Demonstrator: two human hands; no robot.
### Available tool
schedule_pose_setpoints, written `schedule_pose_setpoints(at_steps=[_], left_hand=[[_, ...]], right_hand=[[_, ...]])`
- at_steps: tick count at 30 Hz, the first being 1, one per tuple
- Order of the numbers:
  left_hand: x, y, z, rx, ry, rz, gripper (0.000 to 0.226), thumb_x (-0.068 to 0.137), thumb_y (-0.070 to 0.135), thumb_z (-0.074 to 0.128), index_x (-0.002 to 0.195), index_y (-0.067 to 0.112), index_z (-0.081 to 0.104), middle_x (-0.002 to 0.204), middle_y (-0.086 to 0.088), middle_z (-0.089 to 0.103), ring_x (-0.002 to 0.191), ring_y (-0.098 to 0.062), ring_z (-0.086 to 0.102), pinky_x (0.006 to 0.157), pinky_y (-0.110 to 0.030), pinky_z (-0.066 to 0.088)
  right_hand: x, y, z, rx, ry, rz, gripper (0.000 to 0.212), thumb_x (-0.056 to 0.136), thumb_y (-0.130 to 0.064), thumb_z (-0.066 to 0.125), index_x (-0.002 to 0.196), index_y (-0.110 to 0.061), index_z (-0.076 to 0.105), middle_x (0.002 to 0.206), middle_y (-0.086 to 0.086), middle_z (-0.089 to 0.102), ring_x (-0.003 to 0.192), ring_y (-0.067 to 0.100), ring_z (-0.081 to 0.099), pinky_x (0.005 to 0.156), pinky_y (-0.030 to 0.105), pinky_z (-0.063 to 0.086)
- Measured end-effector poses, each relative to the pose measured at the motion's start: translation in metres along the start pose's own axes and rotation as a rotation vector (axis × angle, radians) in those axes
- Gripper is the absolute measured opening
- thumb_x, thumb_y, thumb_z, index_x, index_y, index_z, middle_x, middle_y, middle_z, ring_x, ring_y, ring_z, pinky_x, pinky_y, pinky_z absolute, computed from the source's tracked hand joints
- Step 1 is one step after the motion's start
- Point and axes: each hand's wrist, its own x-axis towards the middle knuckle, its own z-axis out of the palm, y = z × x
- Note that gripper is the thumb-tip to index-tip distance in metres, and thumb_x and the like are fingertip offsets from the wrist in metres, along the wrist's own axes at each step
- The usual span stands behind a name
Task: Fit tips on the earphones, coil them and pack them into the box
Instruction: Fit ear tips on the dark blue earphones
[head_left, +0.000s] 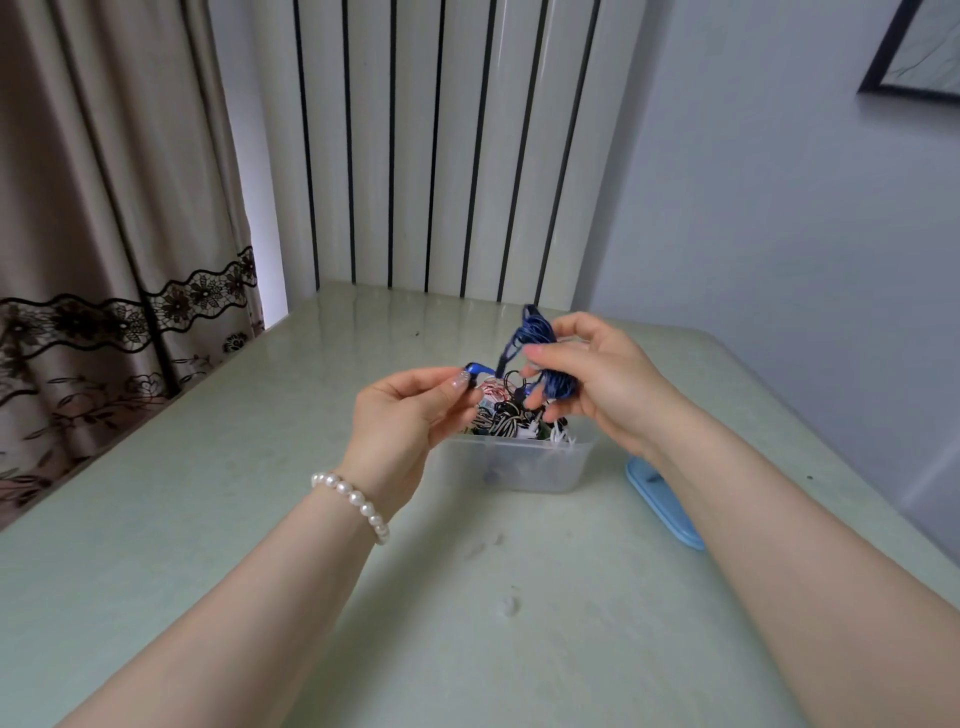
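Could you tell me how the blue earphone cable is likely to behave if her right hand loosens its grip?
The blue earphone cable is probably floppy: a thin strand sags between the coil in the right hand and the earbud end pinched by the left hand. The loops would likely spring loose. It looks light, so it should drop harmlessly into the clear box.

I see dark blue earphones (545, 358), a clear box (524, 462) of black, white-striped and red cords (506, 410), a light blue lid (662, 506), a white pearl bracelet (353, 501), a pale green table (208, 519), a beige curtain (104, 208) with black floral lace.
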Motion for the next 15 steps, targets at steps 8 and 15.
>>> schedule_pose_setpoints(at_steps=[8,15], left_hand=[[0.009,0.004,-0.014,0.048,0.132,0.017,0.005,0.081,-0.004,0.062,0.085,-0.001,0.062,0.078,-0.013,0.068,0.065,-0.016,0.068,0.069,-0.025,0.058],[0.014,0.003,-0.021,0.263,0.155,-0.032,0.01,0.083,-0.007,0.058,0.085,0.002,0.063,0.08,-0.011,0.068,0.059,-0.013,0.064,0.06,-0.019,0.056]], right_hand=[[0.033,0.004,0.019,-0.071,0.027,0.027,0.013,0.083,-0.014,0.066,0.091,-0.01,0.058,0.08,0.011,0.062,0.051,0.016,0.063,0.043,0.025,0.05],[0.06,0.003,0.024,-0.454,0.018,-0.013,0.015,0.075,-0.016,0.073,0.089,-0.016,0.067,0.081,0.001,0.066,0.069,0.013,0.059,0.066,0.028,0.05]])
